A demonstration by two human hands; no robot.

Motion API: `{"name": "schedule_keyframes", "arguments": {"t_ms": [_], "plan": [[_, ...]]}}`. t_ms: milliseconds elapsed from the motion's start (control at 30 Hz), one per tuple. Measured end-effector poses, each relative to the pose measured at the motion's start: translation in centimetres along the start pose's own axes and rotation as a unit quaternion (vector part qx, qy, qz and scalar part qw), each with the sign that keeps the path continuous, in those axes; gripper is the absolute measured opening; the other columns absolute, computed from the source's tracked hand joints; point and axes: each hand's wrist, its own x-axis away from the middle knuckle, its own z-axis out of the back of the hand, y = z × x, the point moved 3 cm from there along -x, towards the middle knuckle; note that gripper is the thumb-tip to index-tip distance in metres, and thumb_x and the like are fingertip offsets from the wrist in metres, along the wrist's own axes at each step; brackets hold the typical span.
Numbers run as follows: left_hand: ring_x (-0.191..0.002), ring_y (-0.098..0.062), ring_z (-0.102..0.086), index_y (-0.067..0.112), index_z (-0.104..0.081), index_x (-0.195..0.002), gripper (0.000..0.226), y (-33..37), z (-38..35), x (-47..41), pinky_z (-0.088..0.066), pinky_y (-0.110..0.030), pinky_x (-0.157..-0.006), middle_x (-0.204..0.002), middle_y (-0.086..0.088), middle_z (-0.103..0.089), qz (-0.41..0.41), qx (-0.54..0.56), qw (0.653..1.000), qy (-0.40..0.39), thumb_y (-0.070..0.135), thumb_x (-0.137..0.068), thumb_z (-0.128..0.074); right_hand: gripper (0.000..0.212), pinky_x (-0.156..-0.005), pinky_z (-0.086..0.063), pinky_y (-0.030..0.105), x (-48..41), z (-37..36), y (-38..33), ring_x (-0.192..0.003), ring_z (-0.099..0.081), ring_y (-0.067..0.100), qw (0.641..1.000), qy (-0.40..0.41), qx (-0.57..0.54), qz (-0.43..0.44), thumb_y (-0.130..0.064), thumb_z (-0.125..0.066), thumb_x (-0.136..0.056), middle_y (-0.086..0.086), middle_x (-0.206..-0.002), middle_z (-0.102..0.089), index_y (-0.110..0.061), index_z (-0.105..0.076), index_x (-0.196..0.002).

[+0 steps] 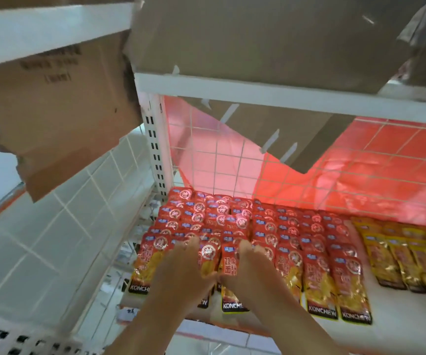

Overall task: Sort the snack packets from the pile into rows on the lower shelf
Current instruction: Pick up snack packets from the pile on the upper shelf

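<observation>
Red snack packets (319, 265) lie in overlapping rows on the white lower shelf (401, 319), filling its left and middle. Both my hands reach into the left rows. My left hand (178, 267) lies flat on the packets with fingers stretched forward. Just to its right, my right hand (247, 267) rests on them the same way. The thumbs nearly meet at the lower edge of one red packet (208, 254) that shows between the two hands. Neither hand visibly curls round a packet.
Rows of yellow packets (398, 257) fill the shelf's right side. A white wire mesh (232, 162) with red sheeting behind closes the back. An upper shelf rail (232, 90) and cardboard boxes (53, 103) hang overhead. Tiled floor (40, 239) lies to the left.
</observation>
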Motion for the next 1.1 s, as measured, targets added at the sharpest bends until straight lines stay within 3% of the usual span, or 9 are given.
{"name": "schedule_keyframes", "arguments": {"t_ms": [167, 267, 400, 467, 733, 867, 1000, 1100], "plan": [[-0.085, 0.001, -0.048, 0.035, -0.055, -0.122, 0.061, -0.5, -0.4, -0.3, -0.032, -0.013, -0.072, -0.09, 0.026, -0.047, -0.015, -0.01, 1.0, -0.026, 0.069, -0.075, -0.076, 0.093, -0.09, -0.054, 0.035, 0.4, -0.5, -0.5, -0.11, -0.063, 0.027, 0.999, 0.019, -0.006, -0.027, -0.064, -0.08, -0.074, 0.007, -0.12, -0.053, -0.018, -0.039, -0.144], [-0.084, 0.002, -0.05, 0.037, -0.054, -0.121, 0.055, -0.7, -0.4, -0.4, -0.031, -0.01, -0.067, -0.093, 0.024, -0.051, -0.028, -0.024, 0.999, -0.021, 0.067, -0.079, -0.075, 0.092, -0.093, -0.057, 0.037, 0.6, -0.8, -0.8, -0.111, -0.063, 0.028, 0.999, 0.025, -0.007, -0.029, -0.061, -0.08, -0.076, 0.006, -0.121, -0.051, -0.019, -0.037, -0.146], [-0.094, 0.001, -0.062, 0.038, -0.055, -0.123, 0.053, -0.9, -0.5, -0.2, -0.047, -0.014, -0.077, -0.103, 0.023, -0.063, -0.041, -0.033, 0.999, -0.003, 0.068, -0.083, -0.071, 0.093, -0.094, -0.057, 0.036, 0.6, -1.0, -1.1, -0.114, -0.063, 0.03, 0.999, 0.032, 0.015, -0.028, -0.059, -0.079, -0.079, 0.01, -0.127, -0.049, -0.016, -0.034, -0.149], [-0.097, 0.0, -0.065, 0.039, -0.057, -0.124, 0.05, -1.1, -0.6, -0.2, -0.046, -0.014, -0.075, -0.106, 0.023, -0.067, -0.041, -0.035, 0.999, 0.004, 0.067, -0.085, -0.069, 0.094, -0.095, -0.057, 0.036, 0.5, -1.1, -1.2, -0.115, -0.064, 0.031, 0.999, 0.031, 0.023, -0.028, -0.058, -0.078, -0.08, 0.011, -0.129, -0.049, -0.014, -0.034, -0.15], [-0.094, 0.0, -0.069, 0.038, -0.061, -0.124, 0.048, -1.0, -1.1, -0.4, -0.044, -0.01, -0.068, -0.104, 0.022, -0.071, -0.039, -0.05, 0.998, 0.018, 0.066, -0.086, -0.069, 0.076, -0.091, -0.059, 0.034, 0.2, -1.0, -1.2, -0.106, -0.068, 0.027, 0.998, 0.039, 0.032, -0.032, -0.052, -0.081, -0.081, 0.01, -0.125, -0.049, -0.011, -0.046, -0.136], [-0.098, 0.0, -0.069, 0.036, -0.061, -0.131, 0.052, -0.9, -1.3, -0.7, -0.056, -0.016, -0.077, -0.107, 0.02, -0.072, -0.05, -0.048, 0.997, 0.024, 0.064, -0.087, -0.07, 0.061, -0.085, -0.057, 0.029, 0.0, -0.5, -1.0, -0.1, -0.069, 0.026, 0.998, 0.053, 0.036, -0.029, -0.043, -0.08, -0.085, 0.007, -0.119, -0.05, -0.013, -0.051, -0.13], [-0.102, 0.0, -0.067, 0.036, -0.06, -0.135, 0.053, -0.9, -1.5, -0.9, -0.056, -0.019, -0.083, -0.112, 0.019, -0.071, -0.064, -0.05, 0.996, 0.026, 0.063, -0.09, -0.067, 0.059, -0.086, -0.056, 0.028, -0.1, -0.6, -0.7, -0.1, -0.068, 0.024, 0.998, 0.055, 0.027, -0.027, -0.04, -0.081, -0.086, 0.007, -0.118, -0.052, -0.011, -0.053, -0.129], [-0.095, -0.001, -0.065, 0.036, -0.063, -0.13, 0.048, -1.1, -1.6, -1.0, -0.051, -0.015, -0.078, -0.105, 0.019, -0.07, -0.074, -0.066, 0.995, 0.024, 0.062, -0.089, -0.068, 0.058, -0.087, -0.056, 0.028, -0.1, -0.7, -0.6, -0.101, -0.069, 0.025, 0.998, 0.057, 0.026, -0.027, -0.04, -0.08, -0.086, 0.008, -0.121, -0.051, -0.011, -0.054, -0.129]]}}
